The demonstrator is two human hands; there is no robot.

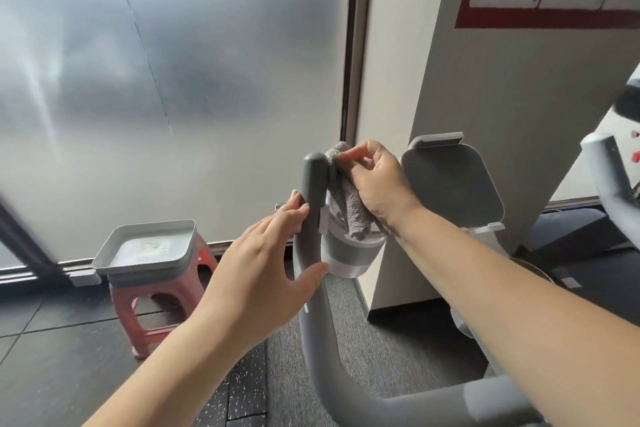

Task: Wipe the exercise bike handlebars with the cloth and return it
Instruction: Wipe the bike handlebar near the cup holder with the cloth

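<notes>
At the far left we see one grey tray [145, 246] sitting on one pink plastic stool [152, 308], both well apart from the work. Next comes our left hand [266, 267], open and holding nothing, its fingers spread against the upright end of the left handlebar [313, 218]. Just right of that grip, our right hand [377, 191] pinches the single grey cloth [346, 198] between thumb and fingers, the cloth hanging down into the one grey-and-white cup holder [349, 253] clipped beside the bar. We cannot tell whether the cloth is coming out of the holder or going back in, so we judge the task to be either at its very start or at its return step; nothing shows whether the bars are wiped. Further right stands one grey tablet holder [450, 184], and at the right edge part of a second handlebar [606, 170] shows.
</notes>
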